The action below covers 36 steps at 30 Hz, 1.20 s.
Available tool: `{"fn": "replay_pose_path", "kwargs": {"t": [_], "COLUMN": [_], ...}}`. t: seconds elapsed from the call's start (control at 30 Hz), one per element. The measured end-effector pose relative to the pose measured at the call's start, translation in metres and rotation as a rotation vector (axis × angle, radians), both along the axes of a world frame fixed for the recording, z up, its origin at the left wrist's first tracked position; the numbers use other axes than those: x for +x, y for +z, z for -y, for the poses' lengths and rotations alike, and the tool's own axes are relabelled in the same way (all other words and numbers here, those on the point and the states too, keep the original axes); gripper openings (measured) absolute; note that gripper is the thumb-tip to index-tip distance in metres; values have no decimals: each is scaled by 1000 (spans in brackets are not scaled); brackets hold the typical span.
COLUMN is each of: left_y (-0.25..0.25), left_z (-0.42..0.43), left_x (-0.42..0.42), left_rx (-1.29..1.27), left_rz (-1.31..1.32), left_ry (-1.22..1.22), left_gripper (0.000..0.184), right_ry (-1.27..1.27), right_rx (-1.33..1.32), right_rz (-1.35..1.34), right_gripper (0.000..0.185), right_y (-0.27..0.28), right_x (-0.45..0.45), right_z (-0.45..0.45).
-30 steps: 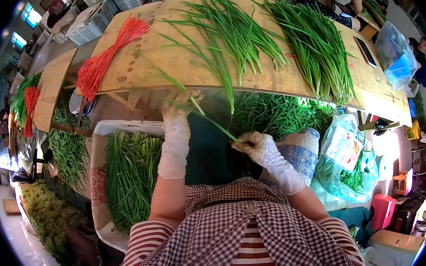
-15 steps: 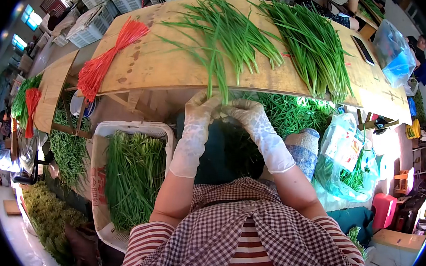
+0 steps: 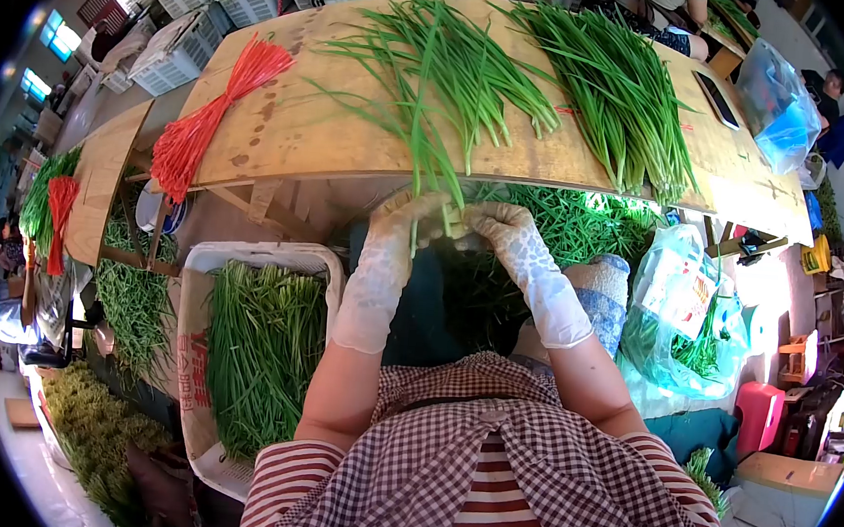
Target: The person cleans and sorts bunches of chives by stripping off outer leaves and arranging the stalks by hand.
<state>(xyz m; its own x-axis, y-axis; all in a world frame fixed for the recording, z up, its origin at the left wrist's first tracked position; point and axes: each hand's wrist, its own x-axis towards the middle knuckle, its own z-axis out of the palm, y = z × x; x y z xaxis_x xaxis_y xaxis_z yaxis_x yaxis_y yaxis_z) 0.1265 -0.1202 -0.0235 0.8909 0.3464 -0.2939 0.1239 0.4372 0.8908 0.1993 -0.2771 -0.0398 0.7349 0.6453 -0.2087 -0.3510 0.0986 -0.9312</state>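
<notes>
My left hand (image 3: 408, 215), in a thin pale glove, is closed around the lower stalks of a few garlic chives (image 3: 430, 165) just off the table's front edge. Their leaves trail up over the wooden table (image 3: 303, 135). My right hand (image 3: 492, 225), gloved too, pinches at the stalk ends beside it; its fingertips are partly hidden. Ahead lies a loose pile of chives (image 3: 457, 68). To its right rests a thicker bunch of chives (image 3: 618, 101), stalks toward me.
Red ties (image 3: 218, 114) lie at the table's left. A phone (image 3: 717, 99) and a plastic bag (image 3: 782, 104) are at the right. A white basket (image 3: 335, 296) of greens stands by my left arm; a bag of greens (image 3: 676, 313) hangs at right. Cut leaves (image 3: 583, 227) lie below.
My hands have moved slightly apart and a little lower, and the stalk ends now show between them. The held leaves have shifted slightly on the table.
</notes>
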Motion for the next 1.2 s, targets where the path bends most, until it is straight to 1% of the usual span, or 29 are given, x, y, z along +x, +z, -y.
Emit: {"fn": "replay_pose_path", "kwargs": {"t": [0.07,0.17,0.27,0.37,0.4,0.5,0.53,0.57,0.63,0.67,0.73,0.77,0.87,0.93,0.97,1.03,1.07,1.1,1.13,1.17,1.2], "left_y": [-3,3,2,-13,-11,-1,1,1,-9,-13,-8,-6,-4,-7,-9,-15,-16,-7,13,34,60], "left_z": [4,5,4,-1,1,12,14,15,10,8,8,8,8,10,10,2,-4,-6,-6,-6,-5], "left_x": [2,1,3,1,1,2,2,3,1,0,-4,-5,-5,-3,-3,-3,-4,-6,-10,-15,-21], "left_rx": [15,-103,-17,35,41,75,96,117,-52,-136,-169,-185,-99,50,125,274,348,286,221,156,107], "left_rz": [-24,-6,-108,-4,-12,-35,-40,-44,42,84,45,26,2,-32,-49,2,28,138,250,359,393], "left_ry": [22,-29,22,9,43,120,132,145,94,68,2,-31,-29,-16,-8,91,140,154,170,182,166], "left_gripper": [21,24,21,18,16,14,14,14,16,18,20,21,22,24,25,24,24,22,20,19,19], "right_ry": [37,106,127,-138,-189,-119,-125,-104,-59,-14,77,71,38,0,26,78,177,300,430,583,420], "right_rx": [23,13,-41,-136,-257,-489,-523,-452,-305,-277,-223,-183,-96,-84,-187,-392,-584,-855,-1118,-1459,-1552], "right_rz": [6,-88,-71,331,472,737,764,606,294,297,303,242,89,28,77,175,357,579,808,1075,1030], "right_gripper": [29,29,29,28,31,34,30,29,27,27,27,27,28,28,27,25,25,24,24,23,21], "right_y": [-7,-3,-2,-9,-11,21,14,14,16,15,13,11,3,-6,-8,-12,-36,-61,-86,-97,-98], "right_x": [2,1,2,-2,-4,-19,-18,-17,-14,-14,-13,-14,-15,-12,-12,-13,-7,0,6,8,8], "right_z": [1,1,5,1,-3,-3,-5,-5,-7,-6,-2,-2,-3,-1,3,21,36,52,67,76,79]}}
